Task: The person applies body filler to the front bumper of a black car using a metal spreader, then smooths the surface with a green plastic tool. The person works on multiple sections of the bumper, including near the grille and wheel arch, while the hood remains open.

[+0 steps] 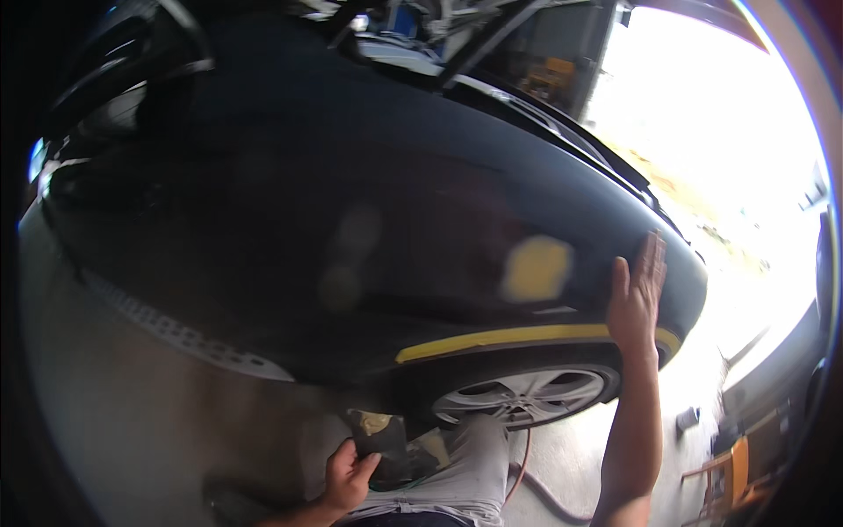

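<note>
While the person's left hand pinches a dark, flat rectangular board bearing a cream-coloured dab near the silver-spoked wheel, the right hand, outstretched, gripping nothing visible, lies against the dark car fender beside a yellow patch.

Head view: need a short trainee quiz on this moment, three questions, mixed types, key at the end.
1. What does the person's left hand hold?
2. True or false: the curved yellow strip runs above the silver spoked wheel.
3. In the picture, where is the squarish yellow patch on the glossy black car panel, relative to the right hand? A) left B) right C) directly below

Key: 1. A dark flat board bearing beige paste. 2. True. 3. A.
</note>
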### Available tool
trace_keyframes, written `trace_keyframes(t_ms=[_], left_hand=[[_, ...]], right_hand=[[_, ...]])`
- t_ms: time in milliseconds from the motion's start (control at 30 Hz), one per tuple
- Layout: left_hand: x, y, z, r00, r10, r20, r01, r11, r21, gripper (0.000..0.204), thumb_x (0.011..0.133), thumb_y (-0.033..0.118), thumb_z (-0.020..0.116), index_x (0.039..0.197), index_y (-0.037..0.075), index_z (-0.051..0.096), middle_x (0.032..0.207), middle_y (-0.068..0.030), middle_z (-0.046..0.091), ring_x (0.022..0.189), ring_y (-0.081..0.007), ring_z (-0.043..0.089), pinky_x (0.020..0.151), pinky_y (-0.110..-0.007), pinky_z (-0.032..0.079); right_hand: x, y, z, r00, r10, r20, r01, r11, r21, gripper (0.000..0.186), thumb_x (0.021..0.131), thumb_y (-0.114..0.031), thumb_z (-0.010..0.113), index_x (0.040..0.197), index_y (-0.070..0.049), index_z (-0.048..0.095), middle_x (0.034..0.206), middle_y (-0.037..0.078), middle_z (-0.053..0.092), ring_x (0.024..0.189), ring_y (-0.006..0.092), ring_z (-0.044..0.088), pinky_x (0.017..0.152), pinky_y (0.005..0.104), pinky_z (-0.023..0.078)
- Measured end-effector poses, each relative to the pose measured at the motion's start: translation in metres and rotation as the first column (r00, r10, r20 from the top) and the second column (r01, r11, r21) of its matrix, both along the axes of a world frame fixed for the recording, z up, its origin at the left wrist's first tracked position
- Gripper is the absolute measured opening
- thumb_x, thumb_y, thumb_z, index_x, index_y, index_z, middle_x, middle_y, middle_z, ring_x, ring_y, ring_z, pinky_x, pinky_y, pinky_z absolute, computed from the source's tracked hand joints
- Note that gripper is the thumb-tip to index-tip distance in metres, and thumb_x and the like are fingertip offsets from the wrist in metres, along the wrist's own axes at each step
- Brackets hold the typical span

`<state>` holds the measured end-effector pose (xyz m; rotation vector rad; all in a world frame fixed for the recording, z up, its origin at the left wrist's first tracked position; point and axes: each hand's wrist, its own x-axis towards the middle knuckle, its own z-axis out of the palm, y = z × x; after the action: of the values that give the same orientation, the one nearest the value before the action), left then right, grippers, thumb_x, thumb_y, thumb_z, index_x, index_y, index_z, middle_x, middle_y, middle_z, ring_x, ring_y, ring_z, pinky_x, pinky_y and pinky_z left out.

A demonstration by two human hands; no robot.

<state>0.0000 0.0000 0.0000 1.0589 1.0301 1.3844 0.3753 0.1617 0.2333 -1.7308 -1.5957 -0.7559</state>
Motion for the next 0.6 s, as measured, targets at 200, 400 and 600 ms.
trace_keyframes(t_ms=[200, 400, 600], left_hand=[[-0.021, -0.015, -0.024, 1.0, 0.011, -0.024, -0.011, 1.0, 0.005, 0.018, 0.096, 0.003, 0.063, 0.112, -0.002, 0.058, 0.102, -0.0029, 0.066, 0.09, -0.0059, 0.058, 0.079, -0.022, 0.045], [-0.032, -0.026, -0.019, 0.989, 0.126, 0.08, -0.121, 0.99, -0.066, 0.017, 0.096, 0.002, 0.062, 0.112, -0.003, 0.058, 0.1, -0.0032, 0.066, 0.088, -0.006, 0.058, 0.078, -0.022, 0.045], [-0.021, -0.017, -0.027, 1.0, -0.001, 0.007, 0.001, 1.0, -0.015, 0.014, 0.095, 0.0, 0.063, 0.108, -0.003, 0.057, 0.098, -0.0026, 0.065, 0.086, -0.0049, 0.054, 0.074, -0.022, 0.045]], right_hand=[[-0.06, 0.025, 0.001, 0.989, -0.144, 0.028, 0.139, 0.982, 0.127, 0.078, 0.104, -0.046, 0.039, 0.155, 0.007, 0.015, 0.163, 0.025, 0.016, 0.153, 0.0374, 0.01, 0.123, 0.0483, 0.007], [-0.197, 0.033, -0.008, 0.991, 0.009, 0.132, -0.031, 0.986, 0.166, 0.09, 0.096, -0.045, 0.055, 0.149, 0.017, 0.018, 0.159, 0.034, 0.016, 0.151, 0.0463, 0.01, 0.122, 0.0534, 0.006], [-0.26, 0.039, -0.045, 0.828, 0.419, 0.372, -0.431, 0.901, -0.054, 0.088, 0.085, -0.054, 0.067, 0.144, 0.006, 0.042, 0.158, 0.025, 0.028, 0.15, 0.0453, 0.017, 0.121, 0.0562, 0.014]])
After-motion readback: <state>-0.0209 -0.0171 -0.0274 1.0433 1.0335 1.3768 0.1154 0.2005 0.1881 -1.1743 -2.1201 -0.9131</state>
